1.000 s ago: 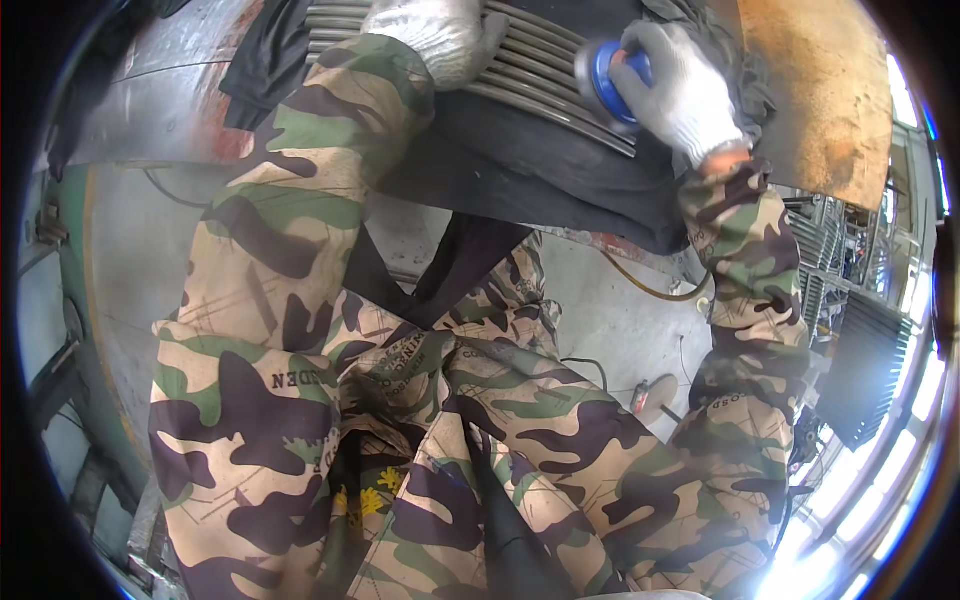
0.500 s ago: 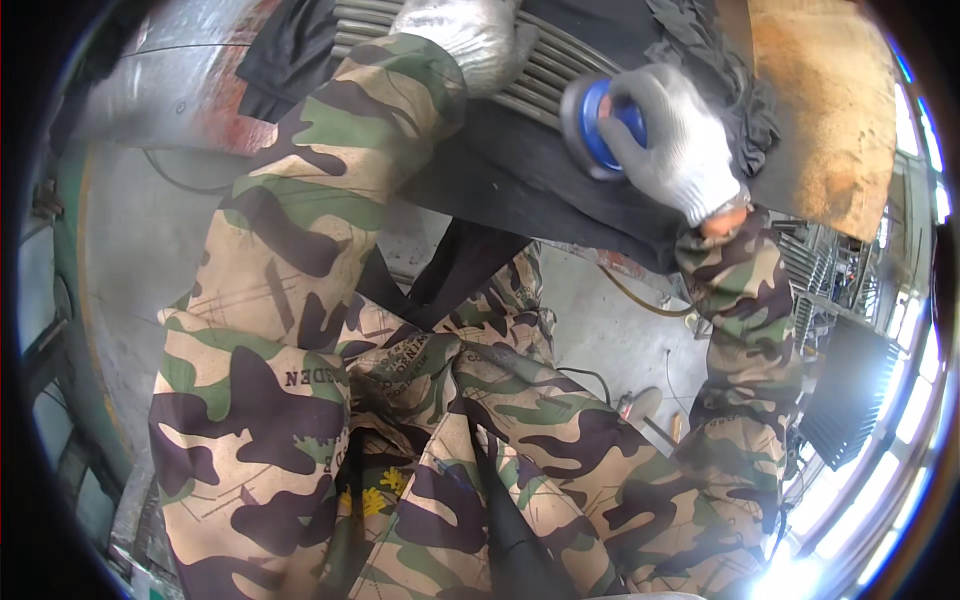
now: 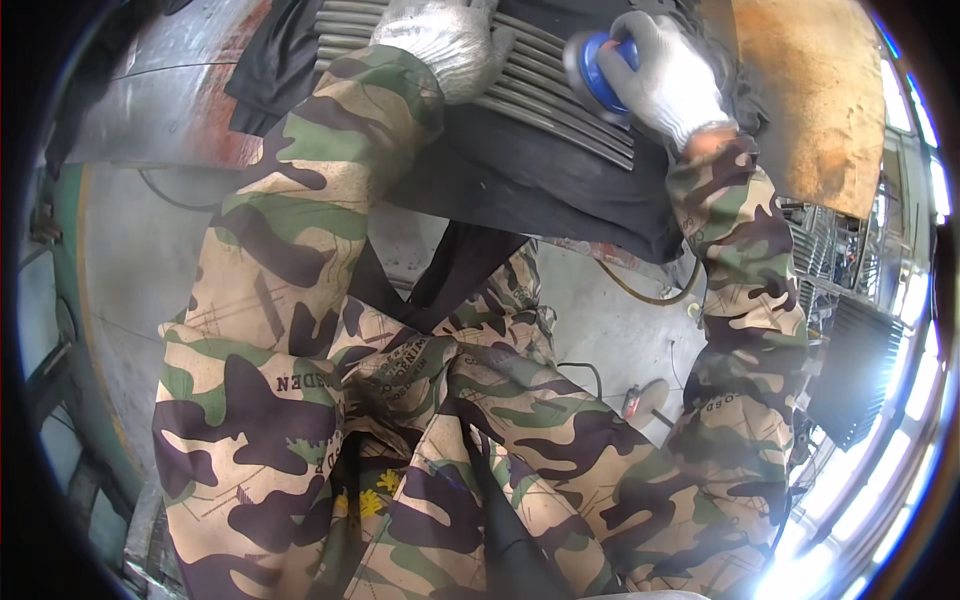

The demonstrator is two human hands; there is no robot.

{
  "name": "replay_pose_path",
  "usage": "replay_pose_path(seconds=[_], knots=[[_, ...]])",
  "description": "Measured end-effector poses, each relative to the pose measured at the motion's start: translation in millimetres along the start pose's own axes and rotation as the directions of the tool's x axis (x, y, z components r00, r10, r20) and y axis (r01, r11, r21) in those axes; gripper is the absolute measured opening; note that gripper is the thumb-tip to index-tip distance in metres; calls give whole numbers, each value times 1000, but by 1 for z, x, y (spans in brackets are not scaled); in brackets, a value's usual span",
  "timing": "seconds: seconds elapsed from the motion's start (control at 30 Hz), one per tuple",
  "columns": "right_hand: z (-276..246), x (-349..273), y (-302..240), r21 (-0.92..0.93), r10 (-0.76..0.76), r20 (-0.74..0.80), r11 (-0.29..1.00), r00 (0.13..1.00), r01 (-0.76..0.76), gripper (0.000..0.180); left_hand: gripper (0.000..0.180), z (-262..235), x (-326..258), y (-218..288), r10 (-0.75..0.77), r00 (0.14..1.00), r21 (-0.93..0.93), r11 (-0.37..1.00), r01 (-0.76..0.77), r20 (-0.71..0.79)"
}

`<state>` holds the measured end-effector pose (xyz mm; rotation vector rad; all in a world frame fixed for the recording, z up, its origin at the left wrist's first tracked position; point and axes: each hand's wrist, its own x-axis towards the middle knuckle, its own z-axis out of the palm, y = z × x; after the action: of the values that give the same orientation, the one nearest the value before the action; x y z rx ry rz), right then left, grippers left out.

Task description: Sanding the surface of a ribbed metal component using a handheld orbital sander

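Note:
A row of grey metal rods lies side by side on a dark cloth. My left hand, in a white knit glove, rests on the rods near the upper edge of the view. Its thumb is held apart, and its other fingers are partly cut off. To the right, my gloved right hand is closed around a blue round palm sander. The tool's pale disc looks blurred and lies over the right part of the rods, whose near ends show below it.
A brown, worn board stands at the upper right, beside bunched dark cloth. A hose hangs below the work surface. Metal racks with dark bars are at the right. Grey floor shows at the left.
My right hand and the sander have moved away from me, uncovering the rods' near right ends. My left hand has shifted slightly to the left and away, still on the rods.

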<state>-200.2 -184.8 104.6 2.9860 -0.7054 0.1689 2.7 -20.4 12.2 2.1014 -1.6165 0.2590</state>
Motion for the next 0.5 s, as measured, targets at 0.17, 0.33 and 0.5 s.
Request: replay_pose_path(seconds=[0.17,0.33,0.5], knots=[[-1,-25,-17,76,-175,-18,981,984,176,32,63,-5,-12,5,-9,999,1,1000,9,34],[0,6,-15,-16,3,67,1000,998,-2,35,64,1,-17,-1,14,1000,37,999,-14,12],[-7,-12,-35,54,-130,79,991,988,126,34,53,4,-20,9,104,991,116,989,-95,-79]])
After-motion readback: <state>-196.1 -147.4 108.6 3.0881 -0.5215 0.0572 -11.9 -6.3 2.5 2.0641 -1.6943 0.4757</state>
